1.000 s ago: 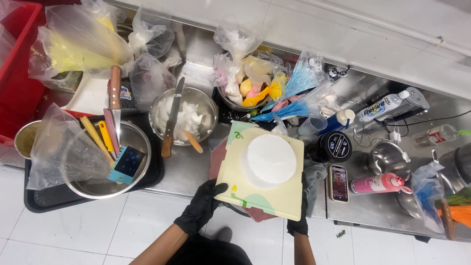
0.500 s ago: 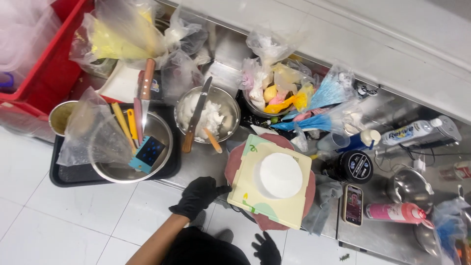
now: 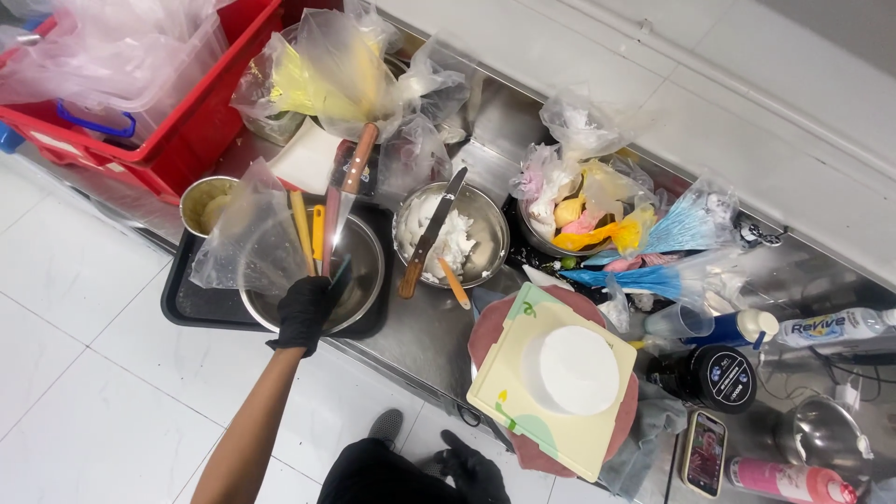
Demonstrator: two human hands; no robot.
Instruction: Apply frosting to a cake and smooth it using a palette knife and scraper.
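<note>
Fingers of my left hand point(image 3: 304, 312) clench the scraper point(image 3: 338, 276) at the steel bowl point(image 3: 359, 271) rim; my right hand point(image 3: 474, 464) hangs low, grip unclear.

White tiled floor point(image 3: 84, 373), steel counter point(image 3: 425, 341)

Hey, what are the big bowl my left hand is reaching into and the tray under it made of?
The large round bowl looks like stainless steel: silvery, with shiny reflections on its inner wall. The black rectangular tray beneath it seems to be plastic or coated metal, dark with a dull sheen. The left hand wears a black glove, likely thin rubber.
</note>
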